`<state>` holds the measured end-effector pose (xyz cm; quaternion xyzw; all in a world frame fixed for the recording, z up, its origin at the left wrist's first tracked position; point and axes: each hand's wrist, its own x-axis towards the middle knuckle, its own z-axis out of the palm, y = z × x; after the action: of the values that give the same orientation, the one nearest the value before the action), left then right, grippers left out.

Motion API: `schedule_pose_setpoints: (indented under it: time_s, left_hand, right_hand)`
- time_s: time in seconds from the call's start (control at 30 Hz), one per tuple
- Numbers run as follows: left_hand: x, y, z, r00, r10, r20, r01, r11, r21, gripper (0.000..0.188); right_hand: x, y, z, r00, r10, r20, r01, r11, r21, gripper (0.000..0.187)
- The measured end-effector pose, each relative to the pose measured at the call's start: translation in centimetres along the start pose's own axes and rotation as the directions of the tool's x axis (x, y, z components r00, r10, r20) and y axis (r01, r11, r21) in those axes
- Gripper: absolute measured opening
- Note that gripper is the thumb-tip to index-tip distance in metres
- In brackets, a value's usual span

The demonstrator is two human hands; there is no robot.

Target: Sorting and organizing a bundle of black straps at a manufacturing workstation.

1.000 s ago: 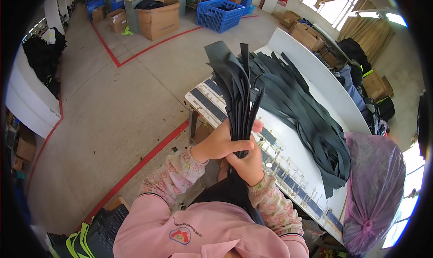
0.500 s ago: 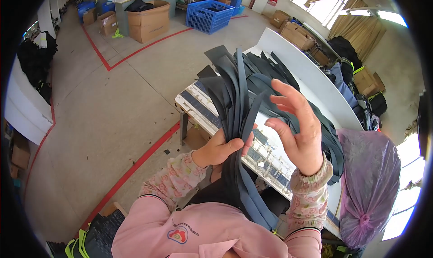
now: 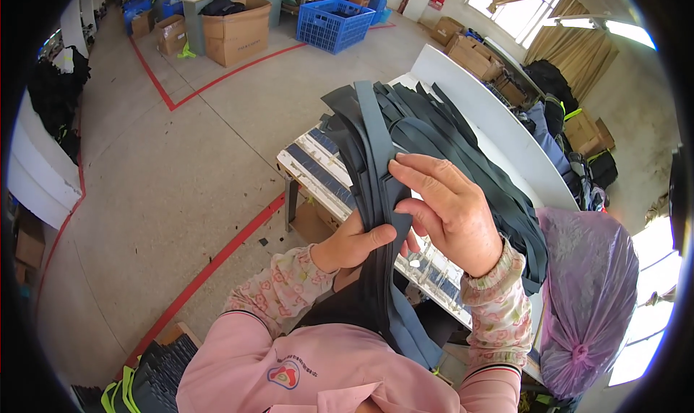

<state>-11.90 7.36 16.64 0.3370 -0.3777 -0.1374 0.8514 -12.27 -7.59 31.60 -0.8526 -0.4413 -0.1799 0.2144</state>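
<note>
A thick bundle of long dark grey fabric strips (image 3: 369,153) stands upright in front of me, its upper ends fanned out and its lower ends hanging down past my lap. My left hand (image 3: 356,241) is wrapped around the middle of the bundle, thumb lying across the front. My right hand (image 3: 444,207) touches the bundle's right side just above, fingertips and thumb on the outer strips with a gap between them. Behind the bundle, more dark strips (image 3: 463,149) lie in a heap along the white work table (image 3: 318,171).
A tied purple plastic bag (image 3: 589,297) bulges at the table's right end. A raised white panel (image 3: 491,109) borders the table's far side. Dark stacked pieces with yellow-green ties (image 3: 155,377) are at lower left. Farther off are a blue crate (image 3: 332,26) and a cardboard box (image 3: 235,37).
My right hand has come down and left, from raised and spread in the air to touching the strips. The fanned upper ends have drawn closer together. My left hand keeps its hold.
</note>
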Motion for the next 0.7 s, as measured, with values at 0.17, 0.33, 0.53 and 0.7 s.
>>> schedule_pose_setpoints:
  time_s: [0.17,0.33,0.53,0.7]
  left_hand:
    - [0.3,0.0,0.1,1.0,0.007,0.03,-0.006,1.0,-0.007,0.046]
    - [0.1,0.2,-0.1,0.999,0.008,0.047,-0.009,1.0,0.004,0.042]
    - [-0.1,0.0,-0.4,0.996,0.005,0.088,-0.013,0.996,0.089,0.045]
    - [-0.7,-1.0,-0.2,0.993,0.074,0.092,-0.076,0.997,0.014,0.053]
  right_hand:
    - [-0.1,0.1,-0.7,0.999,-0.053,0.001,0.053,0.996,-0.065,0.042]
    - [0.3,-0.2,-1.0,0.993,-0.082,0.086,0.087,0.995,-0.052,0.036]
    - [0.6,-0.3,-1.7,0.994,-0.076,0.085,0.081,0.995,-0.061,0.034]
    - [0.9,-0.3,-1.9,0.976,-0.098,0.194,0.097,0.995,0.014,0.031]
